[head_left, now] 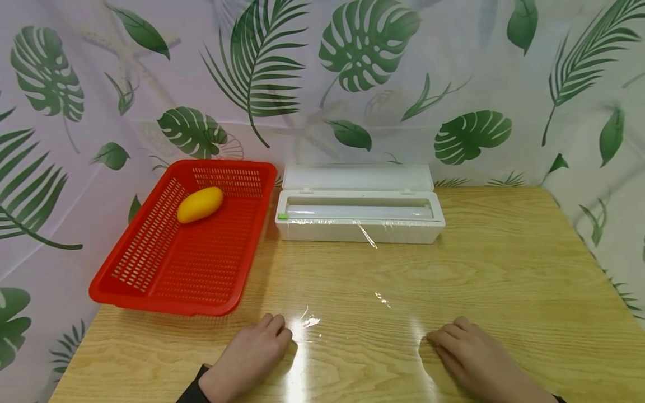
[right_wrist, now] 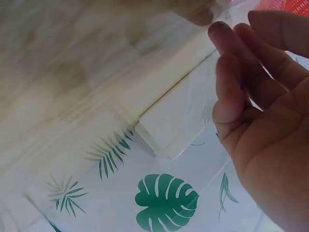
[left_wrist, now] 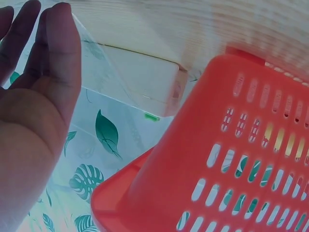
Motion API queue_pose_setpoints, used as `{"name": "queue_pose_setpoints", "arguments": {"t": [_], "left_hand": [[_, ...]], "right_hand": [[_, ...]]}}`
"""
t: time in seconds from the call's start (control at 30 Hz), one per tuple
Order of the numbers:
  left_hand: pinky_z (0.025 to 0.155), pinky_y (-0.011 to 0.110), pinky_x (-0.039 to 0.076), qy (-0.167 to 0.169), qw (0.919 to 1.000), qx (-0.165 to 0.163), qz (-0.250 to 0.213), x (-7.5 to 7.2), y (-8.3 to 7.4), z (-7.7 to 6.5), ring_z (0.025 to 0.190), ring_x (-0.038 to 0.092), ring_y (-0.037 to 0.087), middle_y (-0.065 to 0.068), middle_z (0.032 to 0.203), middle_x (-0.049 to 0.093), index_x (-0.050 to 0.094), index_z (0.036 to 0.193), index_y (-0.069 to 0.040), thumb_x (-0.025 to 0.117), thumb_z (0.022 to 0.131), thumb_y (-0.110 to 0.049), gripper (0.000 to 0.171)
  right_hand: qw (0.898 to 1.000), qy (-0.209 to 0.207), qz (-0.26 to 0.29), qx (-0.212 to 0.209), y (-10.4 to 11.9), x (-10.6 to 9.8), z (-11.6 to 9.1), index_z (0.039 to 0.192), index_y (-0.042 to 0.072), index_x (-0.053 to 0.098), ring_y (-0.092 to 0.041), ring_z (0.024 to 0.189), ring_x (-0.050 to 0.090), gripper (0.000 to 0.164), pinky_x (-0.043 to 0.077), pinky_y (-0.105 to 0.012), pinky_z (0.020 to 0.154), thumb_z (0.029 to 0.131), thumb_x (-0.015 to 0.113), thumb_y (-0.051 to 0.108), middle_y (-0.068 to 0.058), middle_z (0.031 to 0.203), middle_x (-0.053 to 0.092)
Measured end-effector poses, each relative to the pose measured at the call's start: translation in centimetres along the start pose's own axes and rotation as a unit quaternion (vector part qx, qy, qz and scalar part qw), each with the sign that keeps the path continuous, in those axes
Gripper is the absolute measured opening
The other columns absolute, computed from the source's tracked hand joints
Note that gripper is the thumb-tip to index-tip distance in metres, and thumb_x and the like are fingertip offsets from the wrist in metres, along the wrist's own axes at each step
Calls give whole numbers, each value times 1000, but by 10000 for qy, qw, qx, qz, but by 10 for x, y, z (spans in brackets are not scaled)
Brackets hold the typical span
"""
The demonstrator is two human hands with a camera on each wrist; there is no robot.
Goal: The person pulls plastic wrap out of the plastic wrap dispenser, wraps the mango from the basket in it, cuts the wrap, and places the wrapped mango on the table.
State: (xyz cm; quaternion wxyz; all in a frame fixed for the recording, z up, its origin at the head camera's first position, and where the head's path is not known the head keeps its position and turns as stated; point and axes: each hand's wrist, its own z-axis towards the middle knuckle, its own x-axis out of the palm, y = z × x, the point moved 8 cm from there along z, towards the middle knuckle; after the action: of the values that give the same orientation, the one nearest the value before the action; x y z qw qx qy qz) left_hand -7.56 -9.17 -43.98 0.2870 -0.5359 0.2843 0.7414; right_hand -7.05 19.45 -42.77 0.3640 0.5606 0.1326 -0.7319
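A clear sheet of cling film (head_left: 381, 299) stretches over the wooden table from a white cling film dispenser (head_left: 360, 232) toward the person, showing mostly by its glints. At its near left corner the left hand (head_left: 254, 352) pinches the film with curled fingers. The right hand (head_left: 471, 355) pinches the near right corner between thumb and fingers. The dispenser's lid (head_left: 358, 177) stands raised at the back, and the film roll (head_left: 360, 211) shows inside. A green slider (head_left: 283, 216) sits at the left end of its front edge. In the left wrist view, the sheet's edge runs from the fingers to the dispenser (left_wrist: 140, 77).
A red plastic basket (head_left: 234, 280) stands on the left of the table, close to the left hand. Inside lies a yellow mango (head_left: 200, 205). Behind the dispenser and along both sides hangs a leaf-patterned cloth (head_left: 373, 106). Bare wooden tabletop (head_left: 534, 268) extends to the right.
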Motion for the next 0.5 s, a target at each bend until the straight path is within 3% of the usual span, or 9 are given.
{"name": "queue_pose_setpoints", "arguments": {"t": [0.17,0.33,0.5], "left_hand": [[34,22,33,-90,9999,-21,-51,-3,1,1,64,43,15,3,75,50,55,75,-9,61,79,-13,8],[32,22,33,-210,9998,18,-66,-13,2,5,62,44,15,3,74,50,54,75,-8,61,77,-8,7],[35,22,39,-368,9992,71,-105,-39,7,11,64,47,15,3,76,53,56,77,-8,64,76,-6,8]], "right_hand": [[9998,-91,119,96,-1,-4,1,89,15,66,-7,77,51,23,51,-28,60,69,73,5,9,83,59],[9986,-516,86,30,-7,-20,7,87,13,66,-6,72,53,23,50,-26,54,67,73,4,9,80,58],[9973,-684,151,217,-25,-33,19,88,12,66,-3,64,53,24,48,-25,46,67,73,1,5,77,63]]}}
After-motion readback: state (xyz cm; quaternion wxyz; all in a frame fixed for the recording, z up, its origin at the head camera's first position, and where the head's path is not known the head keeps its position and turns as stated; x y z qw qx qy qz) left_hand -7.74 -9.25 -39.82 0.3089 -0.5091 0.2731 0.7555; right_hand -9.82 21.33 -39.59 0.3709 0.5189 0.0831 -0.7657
